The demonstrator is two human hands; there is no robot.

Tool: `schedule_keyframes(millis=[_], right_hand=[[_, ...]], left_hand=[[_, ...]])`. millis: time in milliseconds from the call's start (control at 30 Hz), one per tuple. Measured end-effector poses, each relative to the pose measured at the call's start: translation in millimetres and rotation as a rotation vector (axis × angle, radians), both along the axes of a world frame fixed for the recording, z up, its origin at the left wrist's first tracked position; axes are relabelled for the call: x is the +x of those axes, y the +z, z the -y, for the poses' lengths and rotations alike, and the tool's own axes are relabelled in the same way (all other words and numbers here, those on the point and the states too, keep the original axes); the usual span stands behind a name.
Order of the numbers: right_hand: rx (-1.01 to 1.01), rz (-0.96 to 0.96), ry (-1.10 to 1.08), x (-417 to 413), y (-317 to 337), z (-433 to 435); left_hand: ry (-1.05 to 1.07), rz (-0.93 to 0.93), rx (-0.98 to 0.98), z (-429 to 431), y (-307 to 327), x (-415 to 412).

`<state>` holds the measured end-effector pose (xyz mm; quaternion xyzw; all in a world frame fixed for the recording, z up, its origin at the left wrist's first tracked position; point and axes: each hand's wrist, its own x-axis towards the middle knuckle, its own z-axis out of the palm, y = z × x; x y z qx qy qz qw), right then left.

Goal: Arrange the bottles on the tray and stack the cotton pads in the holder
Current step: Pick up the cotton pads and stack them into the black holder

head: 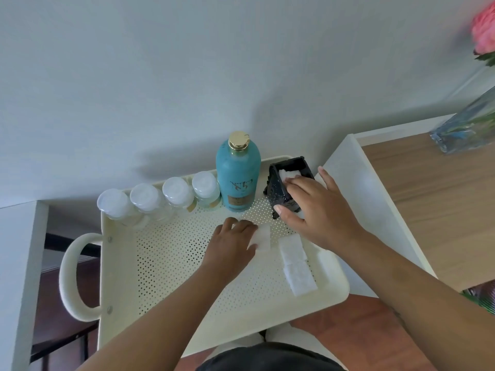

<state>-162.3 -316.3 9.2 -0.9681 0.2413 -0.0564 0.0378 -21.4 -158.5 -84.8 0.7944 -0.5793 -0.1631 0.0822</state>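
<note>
A tall teal bottle (238,178) with a gold cap stands at the back of the cream perforated tray (171,277). Left of it, several small clear bottles (160,199) with white caps form a row along the back edge. A black holder (284,188) sits at the back right with white pads inside. My right hand (318,210) grips the holder, its fingers on the pads at the opening. My left hand (230,242) rests on a white cotton pad (262,236) lying on the tray. Loose cotton pads (297,263) lie along the tray's right side.
The tray has a looped handle (70,274) on its left. A white and wood-topped desk (428,199) stands to the right, carrying a glass vase (466,124) with a pink flower (483,30). A wall is close behind the tray.
</note>
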Motion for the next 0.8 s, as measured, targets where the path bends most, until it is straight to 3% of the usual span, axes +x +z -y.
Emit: schedule_keyframes(millis=[200,400,667,800], right_hand=[[0.04,0.118,-0.018,-4.1,3.5,1.5],[0.021,0.082,0.015,-3.5,1.7,0.2],[0.013,0.058,-0.002,2.5,0.3,5.0],[0.048,0.066,0.003,1.9,1.5,5.5]], left_hand=[[0.117,-0.143,0.035,14.6,8.0,-0.6],[0.123,-0.12,0.068,23.8,9.3,1.6],[0.178,-0.254,0.063,25.3,14.0,-0.2],[0.28,-0.456,-0.022,18.8,28.5,1.3]])
